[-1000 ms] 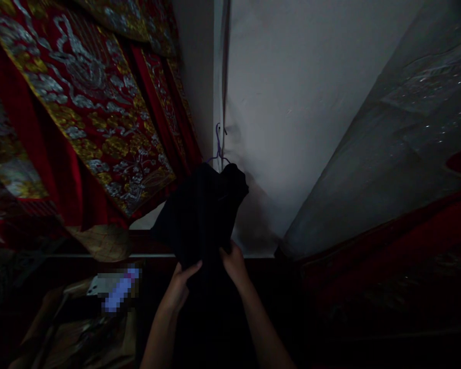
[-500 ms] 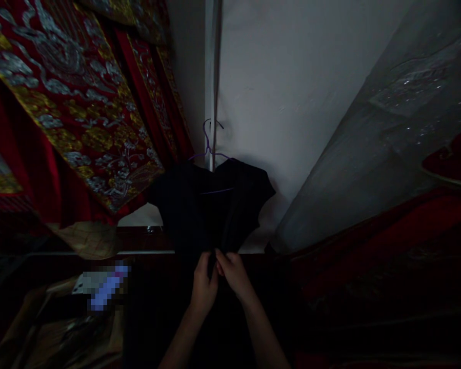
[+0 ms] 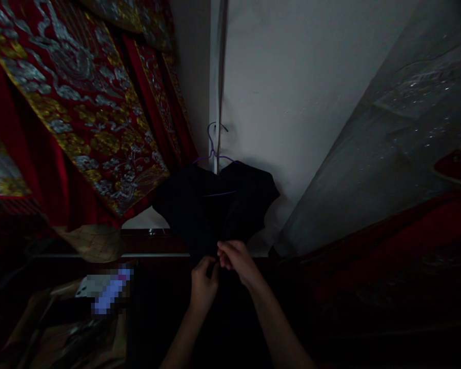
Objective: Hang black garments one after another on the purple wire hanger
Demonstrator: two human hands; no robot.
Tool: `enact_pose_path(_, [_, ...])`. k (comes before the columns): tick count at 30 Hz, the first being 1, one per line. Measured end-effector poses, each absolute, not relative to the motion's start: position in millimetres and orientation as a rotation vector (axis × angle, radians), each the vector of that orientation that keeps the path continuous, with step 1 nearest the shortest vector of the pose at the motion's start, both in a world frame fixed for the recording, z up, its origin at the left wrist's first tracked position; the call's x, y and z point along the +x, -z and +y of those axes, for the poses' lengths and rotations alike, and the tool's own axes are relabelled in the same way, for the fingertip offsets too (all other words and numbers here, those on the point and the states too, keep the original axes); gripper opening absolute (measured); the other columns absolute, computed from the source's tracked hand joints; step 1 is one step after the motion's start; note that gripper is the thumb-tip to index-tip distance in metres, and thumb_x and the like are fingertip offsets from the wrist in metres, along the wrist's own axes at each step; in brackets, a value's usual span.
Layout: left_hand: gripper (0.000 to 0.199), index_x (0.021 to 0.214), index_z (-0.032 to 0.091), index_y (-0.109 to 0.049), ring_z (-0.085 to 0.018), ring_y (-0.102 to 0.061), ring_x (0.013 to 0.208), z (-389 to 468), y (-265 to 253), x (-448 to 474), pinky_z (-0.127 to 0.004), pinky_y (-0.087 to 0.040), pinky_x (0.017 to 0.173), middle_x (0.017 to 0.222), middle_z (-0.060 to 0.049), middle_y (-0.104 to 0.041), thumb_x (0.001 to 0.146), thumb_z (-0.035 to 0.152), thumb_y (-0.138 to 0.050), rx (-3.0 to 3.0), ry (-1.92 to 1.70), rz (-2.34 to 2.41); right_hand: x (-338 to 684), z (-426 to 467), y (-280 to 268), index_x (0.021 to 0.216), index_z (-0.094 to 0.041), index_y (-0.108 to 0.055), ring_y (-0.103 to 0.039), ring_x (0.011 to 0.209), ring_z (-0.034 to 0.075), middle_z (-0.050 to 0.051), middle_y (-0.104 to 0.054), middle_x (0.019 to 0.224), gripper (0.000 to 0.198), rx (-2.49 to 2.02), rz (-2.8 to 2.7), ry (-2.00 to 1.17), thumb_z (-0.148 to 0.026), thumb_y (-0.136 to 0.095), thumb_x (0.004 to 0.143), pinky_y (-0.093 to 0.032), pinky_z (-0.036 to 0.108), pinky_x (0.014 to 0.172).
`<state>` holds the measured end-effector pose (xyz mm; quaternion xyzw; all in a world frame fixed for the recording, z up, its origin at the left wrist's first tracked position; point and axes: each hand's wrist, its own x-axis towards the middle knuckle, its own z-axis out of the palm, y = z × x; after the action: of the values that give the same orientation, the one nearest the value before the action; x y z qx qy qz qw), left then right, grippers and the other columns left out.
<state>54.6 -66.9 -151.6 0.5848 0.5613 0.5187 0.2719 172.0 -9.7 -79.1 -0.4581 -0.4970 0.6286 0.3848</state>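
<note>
A dark garment (image 3: 184,215), close to black, hangs on a thin purple clothes hanger (image 3: 214,152) against the wall. Its front falls open at the neck, and the hanger's bar shows inside. My left hand (image 3: 204,281) is closed in a pinch on the garment's front edge, low in the middle. Just above and to the right, my right hand (image 3: 236,260) has thumb and forefinger pressed together by the other front edge. Whatever lies between the right fingertips is too dark to make out. The lower part of the garment fades into shadow.
Red cloth with gold and silver embroidery (image 3: 99,118) hangs at the left. A clear plastic cover (image 3: 368,133) slopes down on the right over red fabric (image 3: 415,230). An open box (image 3: 26,318) with mixed items sits at lower left. A pale vertical strip (image 3: 217,61) runs up the wall.
My hands were together at the garment's front; now they are slightly apart. The right hand has moved up and to the right, the left a little lower. The view has shifted slightly.
</note>
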Motion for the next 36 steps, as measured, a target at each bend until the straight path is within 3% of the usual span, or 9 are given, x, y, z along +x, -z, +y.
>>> enact_pose_path(7, [0.018,0.081,0.020,-0.065,-0.022,-0.068,0.079,-31.3,151.3,38.5,-0.030,-0.050,0.073,0.084,-0.008,-0.069,0.091,0.016,-0.050,1.908,-1.089,1.568,133.2,66.6,-61.7,0.059,-0.016,-0.057,-0.045,0.037,0.006,-0.003,-0.054,0.044,0.029,-0.965,-1.130,-1.255,-0.033,-0.062,0.082,-0.027,0.017,0.038])
enact_pose_path(12, [0.011,0.084,0.019,-0.069,-0.023,-0.070,0.088,12.3,100.5,3.1,-0.032,-0.051,0.082,0.090,-0.008,-0.072,0.080,0.010,-0.064,2.053,-0.834,1.631,119.6,62.7,-63.5,0.065,-0.017,-0.058,-0.047,0.038,0.005,-0.002,-0.058,0.049,0.037,-0.777,-1.245,-1.130,-0.047,-0.062,0.085,-0.029,0.017,0.038])
enact_pose_path(15, [0.031,0.115,0.019,-0.064,-0.020,-0.068,0.098,25.0,46.4,-6.9,-0.031,-0.051,0.088,0.110,-0.008,-0.071,0.084,0.017,-0.067,2.117,-1.142,1.497,127.4,55.8,-45.5,0.066,-0.017,-0.059,-0.046,0.038,0.006,-0.002,-0.057,0.049,0.038,-0.744,-1.298,-1.097,-0.051,-0.061,0.085,-0.031,0.018,0.038])
enact_pose_path(18, [0.036,0.133,0.019,-0.054,-0.015,-0.067,0.089,30.1,-11.0,-4.9,-0.029,-0.051,0.084,0.101,-0.005,-0.070,0.097,0.019,-0.052,2.165,-1.667,1.300,136.5,51.6,-41.4,0.066,-0.017,-0.060,-0.046,0.039,0.007,-0.002,-0.057,0.049,0.038,-0.747,-1.355,-1.067,-0.050,-0.061,0.086,-0.031,0.019,0.039])
enact_pose_path(22, [0.020,0.112,0.017,-0.067,-0.015,-0.066,0.089,37.5,-55.3,1.6,-0.027,-0.050,0.082,0.096,-0.006,-0.070,0.099,0.020,-0.052,2.480,-1.668,1.116,145.7,43.6,-54.2,0.068,-0.018,-0.059,-0.045,0.040,0.008,-0.002,-0.057,0.050,0.037,-0.731,-1.386,-0.972,-0.049,-0.058,0.089,-0.032,0.020,0.041])
enact_pose_path(27, [0.012,0.093,0.016,-0.065,-0.014,-0.064,0.080,41.0,-59.1,7.7,-0.025,-0.048,0.075,0.085,-0.004,-0.067,0.097,0.022,-0.055,2.606,-1.801,1.133,154.4,45.2,-38.3,0.067,-0.019,-0.058,-0.050,0.046,0.010,-0.003,-0.054,0.050,0.037,-0.806,-1.527,-0.744,-0.046,-0.054,0.093,-0.035,0.023,0.049])
enact_pose_path(30, [0.011,0.090,0.016,-0.064,-0.014,-0.062,0.081,41.4,-64.6,-2.8,-0.024,-0.048,0.077,0.082,-0.002,-0.065,0.095,0.024,-0.057,2.289,-2.178,1.251,155.8,49.8,4.5,0.064,-0.020,-0.058,-0.051,0.046,0.012,-0.002,-0.052,0.048,0.037,-0.981,-1.595,-0.720,-0.043,-0.052,0.093,-0.034,0.024,0.049])
enact_pose_path(33, [0.012,0.087,0.017,-0.062,-0.013,-0.061,0.080,47.3,-66.9,-37.1,-0.024,-0.049,0.080,0.079,0.001,-0.062,0.092,0.028,-0.061,1.521,-2.543,1.260,155.2,42.2,50.5,0.062,-0.020,-0.057,-0.050,0.044,0.013,-0.002,-0.051,0.047,0.038,-1.059,-1.595,-0.881,-0.044,-0.052,0.090,-0.033,0.025,0.048])
enact_pose_path(36, [0.012,0.083,0.017,-0.060,-0.012,-0.064,0.076,50.5,-40.7,-81.2,-0.024,-0.052,0.080,0.072,0.002,-0.062,0.092,0.023,-0.054,0.723,-2.454,0.966,151.8,20.0,77.8,0.061,-0.020,-0.057,-0.050,0.043,0.012,-0.002,-0.051,0.047,0.037,-1.013,-1.512,-1.088,-0.047,-0.055,0.087,-0.034,0.024,0.048])
